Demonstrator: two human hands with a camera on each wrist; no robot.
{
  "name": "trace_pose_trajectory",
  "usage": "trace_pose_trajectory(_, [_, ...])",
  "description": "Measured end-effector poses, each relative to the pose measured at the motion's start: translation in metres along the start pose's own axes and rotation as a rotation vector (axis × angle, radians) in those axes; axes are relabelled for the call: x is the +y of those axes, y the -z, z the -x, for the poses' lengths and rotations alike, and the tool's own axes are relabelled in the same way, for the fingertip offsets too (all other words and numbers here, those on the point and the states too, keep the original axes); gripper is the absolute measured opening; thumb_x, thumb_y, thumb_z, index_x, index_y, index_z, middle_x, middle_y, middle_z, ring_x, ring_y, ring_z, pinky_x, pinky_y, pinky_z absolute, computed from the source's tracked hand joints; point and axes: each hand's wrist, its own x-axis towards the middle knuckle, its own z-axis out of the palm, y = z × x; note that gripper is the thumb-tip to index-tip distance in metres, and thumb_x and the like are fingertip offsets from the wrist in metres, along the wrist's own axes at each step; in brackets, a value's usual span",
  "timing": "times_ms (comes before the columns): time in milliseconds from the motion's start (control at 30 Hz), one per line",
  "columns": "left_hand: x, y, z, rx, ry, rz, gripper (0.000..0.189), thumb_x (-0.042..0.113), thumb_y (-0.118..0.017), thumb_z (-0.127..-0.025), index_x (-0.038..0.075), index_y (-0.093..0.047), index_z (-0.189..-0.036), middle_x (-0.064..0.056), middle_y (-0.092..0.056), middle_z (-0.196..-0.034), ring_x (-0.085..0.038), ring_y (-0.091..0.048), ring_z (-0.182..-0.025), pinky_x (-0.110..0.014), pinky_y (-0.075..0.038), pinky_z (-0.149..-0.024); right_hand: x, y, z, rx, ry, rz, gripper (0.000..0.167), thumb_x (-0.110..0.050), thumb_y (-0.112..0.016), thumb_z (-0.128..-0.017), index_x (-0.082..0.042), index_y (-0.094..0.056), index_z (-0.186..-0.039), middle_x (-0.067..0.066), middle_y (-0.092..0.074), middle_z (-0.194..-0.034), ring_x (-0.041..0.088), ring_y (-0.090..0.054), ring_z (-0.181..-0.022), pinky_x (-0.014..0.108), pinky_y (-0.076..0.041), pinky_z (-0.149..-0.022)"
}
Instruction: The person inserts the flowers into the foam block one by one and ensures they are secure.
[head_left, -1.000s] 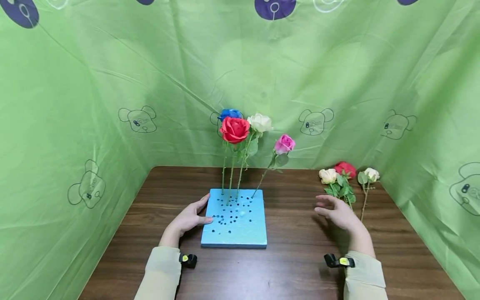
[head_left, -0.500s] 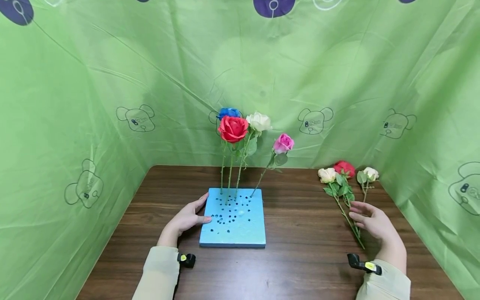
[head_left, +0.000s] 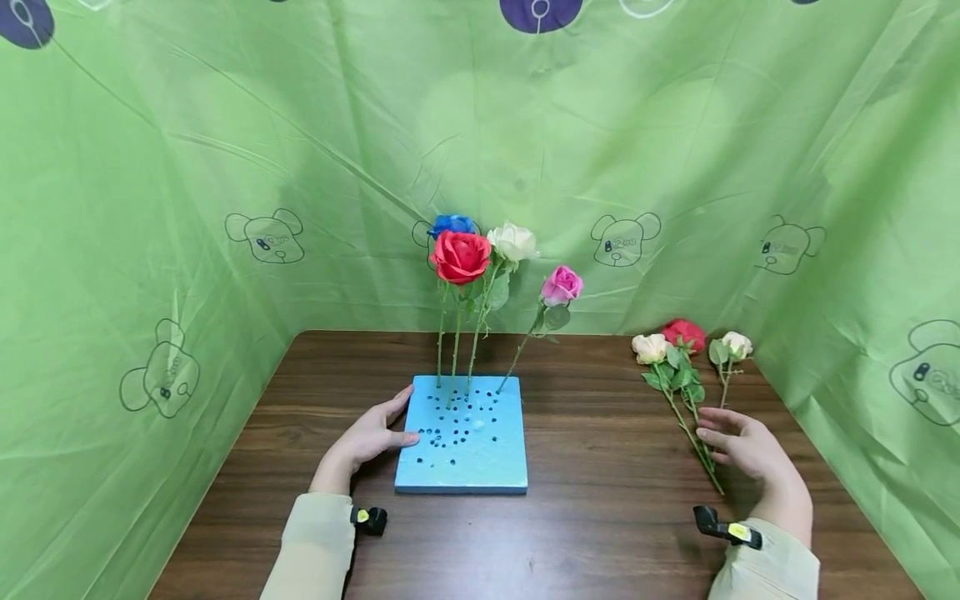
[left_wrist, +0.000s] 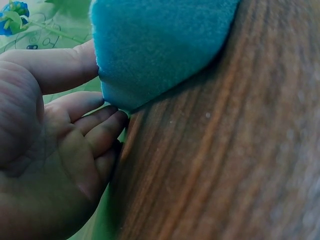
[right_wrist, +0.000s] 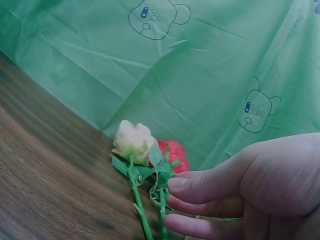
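My left hand (head_left: 367, 437) holds the left edge of a blue foam block (head_left: 487, 467) dotted with holes. Its thumb lies over the top, and the fingers reach along the side. In the block stand a red rose (head_left: 461, 257), a blue rose (head_left: 452, 223), a white rose (head_left: 513, 242) and a slanting pink rose (head_left: 562, 285). At the right, my right hand (head_left: 746, 446) has its loosely bent fingertips right at the stem of a lying red rose (right_wrist: 172, 155). A cream rose (right_wrist: 132, 142) lies to the left of that one, stems close together.
Another cream rose (head_left: 738, 344) lies farther right, its lower stem hidden behind the right hand. Wooden tabletop (head_left: 592, 467) stretches between the block and the loose roses. A green curtain (head_left: 375, 150) encloses the back and both sides.
My right hand has moved right, from left of the lying roses to beside their stems, and then hardly shifts. My left hand stays at the block. The head view has shifted slightly.
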Motion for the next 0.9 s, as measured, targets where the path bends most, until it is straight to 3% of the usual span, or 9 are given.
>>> trace_pose_trajectory(233, [0.001, 0.000, 0.000, -0.005, 0.002, 0.010, 0.102, 0.024, -0.087, -0.092, 0.014, -0.024, -0.172, -0.006, -0.020, -0.177, -0.030, -0.012, -0.163, -0.056, -0.014, -0.129, -0.001, -0.004, -0.002, -0.016, -0.006, -0.018, 0.061, -0.009, -0.063, -0.109, 0.023, -0.035, -0.152, 0.045, -0.042, -0.152, -0.010, -0.061, -0.096, 0.040, -0.062, -0.091])
trace_pose_trajectory(400, [0.000, 0.001, -0.001, -0.008, 0.001, 0.011, 0.103, 0.024, -0.087, -0.092, 0.015, -0.024, -0.172, -0.006, -0.019, -0.177, -0.030, -0.012, -0.163, -0.056, -0.014, -0.129, -0.002, -0.005, -0.005, 0.002, 0.006, 0.032, 0.058, -0.008, -0.063, -0.108, 0.023, -0.038, -0.151, 0.044, -0.049, -0.147, -0.009, -0.062, -0.094, 0.033, -0.062, -0.088])
trace_pose_trajectory(567, [-0.002, 0.001, -0.002, -0.017, 0.000, 0.015, 0.103, 0.024, -0.088, -0.092, 0.016, -0.024, -0.172, -0.005, -0.018, -0.178, -0.030, -0.011, -0.163, -0.055, -0.015, -0.129, -0.007, -0.011, -0.010, -0.004, 0.012, 0.069, 0.059, -0.009, -0.063, -0.108, 0.022, -0.038, -0.151, 0.044, -0.049, -0.147, 0.002, -0.067, -0.100, 0.034, -0.063, -0.088])
trace_pose_trajectory(700, [-0.003, 0.001, -0.001, -0.017, -0.001, 0.011, 0.103, 0.026, -0.088, -0.092, 0.016, -0.024, -0.172, -0.006, -0.018, -0.178, -0.030, -0.010, -0.163, -0.057, -0.014, -0.129, -0.012, -0.019, -0.013, -0.031, -0.021, 0.039, 0.060, -0.008, -0.063, -0.108, 0.021, -0.036, -0.153, 0.044, -0.043, -0.152, 0.012, -0.068, -0.108, 0.039, -0.062, -0.091])
trace_pose_trajectory(900, [-0.002, 0.001, -0.001, -0.009, 0.003, 0.002, 0.103, 0.027, -0.087, -0.092, 0.017, -0.024, -0.172, -0.006, -0.019, -0.178, -0.031, -0.011, -0.163, -0.058, -0.015, -0.129, -0.017, -0.030, -0.018, -0.051, -0.049, -0.016, 0.064, -0.007, -0.068, -0.105, 0.018, -0.036, -0.155, 0.044, -0.043, -0.151, 0.014, -0.067, -0.109, 0.038, -0.062, -0.091])
